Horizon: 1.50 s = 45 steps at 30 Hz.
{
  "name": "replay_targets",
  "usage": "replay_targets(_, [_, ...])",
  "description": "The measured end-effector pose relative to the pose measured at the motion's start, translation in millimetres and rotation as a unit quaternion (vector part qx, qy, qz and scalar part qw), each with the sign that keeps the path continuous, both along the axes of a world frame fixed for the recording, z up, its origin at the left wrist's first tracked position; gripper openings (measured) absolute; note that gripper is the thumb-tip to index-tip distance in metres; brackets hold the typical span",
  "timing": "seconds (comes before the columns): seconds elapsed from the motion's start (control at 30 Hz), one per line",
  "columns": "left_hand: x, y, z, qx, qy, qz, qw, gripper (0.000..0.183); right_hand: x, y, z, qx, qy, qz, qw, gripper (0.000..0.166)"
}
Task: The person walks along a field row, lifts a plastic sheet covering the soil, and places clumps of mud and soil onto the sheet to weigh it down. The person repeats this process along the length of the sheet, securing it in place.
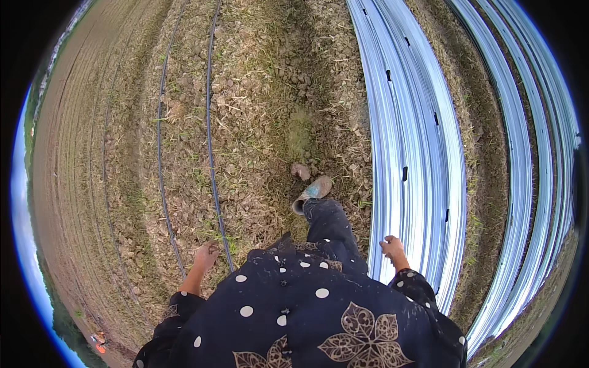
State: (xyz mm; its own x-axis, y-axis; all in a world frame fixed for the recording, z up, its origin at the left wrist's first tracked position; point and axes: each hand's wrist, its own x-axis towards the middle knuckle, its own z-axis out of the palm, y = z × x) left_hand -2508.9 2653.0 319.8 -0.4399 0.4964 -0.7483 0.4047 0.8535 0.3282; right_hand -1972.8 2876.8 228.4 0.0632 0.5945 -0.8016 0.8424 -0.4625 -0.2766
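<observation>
My left hand (207, 254) hangs at my left side, fingers loosely curled, with nothing seen in it; black drip irrigation lines (209, 115) run along the soil beside it. My right hand (391, 246) hangs at my right side above a bed covered with silver plastic mulch film (414, 152), its fingers bent and no object visible in them. Small dark holes (405, 174) are spaced along the film. Below me, one muddy boot (317, 189) stands on the soil of the furrow between the bare bed and the covered one.
More film-covered beds (520, 152) lie to the right, with soil furrows (487, 138) between them. Bare soil rows with straw and further drip lines (160, 138) stretch left. A clod (300, 171) lies ahead of the boot. Small orange objects (100, 346) show at the far lower left.
</observation>
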Motion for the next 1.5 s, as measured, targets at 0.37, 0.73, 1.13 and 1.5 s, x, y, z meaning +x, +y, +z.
replay_targets(0.37, [-78,118,82,-0.114,0.062,-0.031,0.991,0.04,-180,254,33,0.13,0.22,-0.045,0.966,0.037])
replay_targets(0.73, [-201,603,21,-0.119,0.112,-0.546,0.821,0.042,-149,172,-52,0.152,-0.015,-0.579,0.801,0.046])
replay_targets(1.13, [104,865,-198,-0.136,-0.259,-0.32,0.901,0.036,-319,204,-104,0.048,0.171,-0.835,0.521,0.039])
replay_targets(1.5, [213,719,-281,-0.177,-0.352,-0.327,0.859,0.035,-158,258,-242,0.169,0.27,-0.944,0.089,0.024])
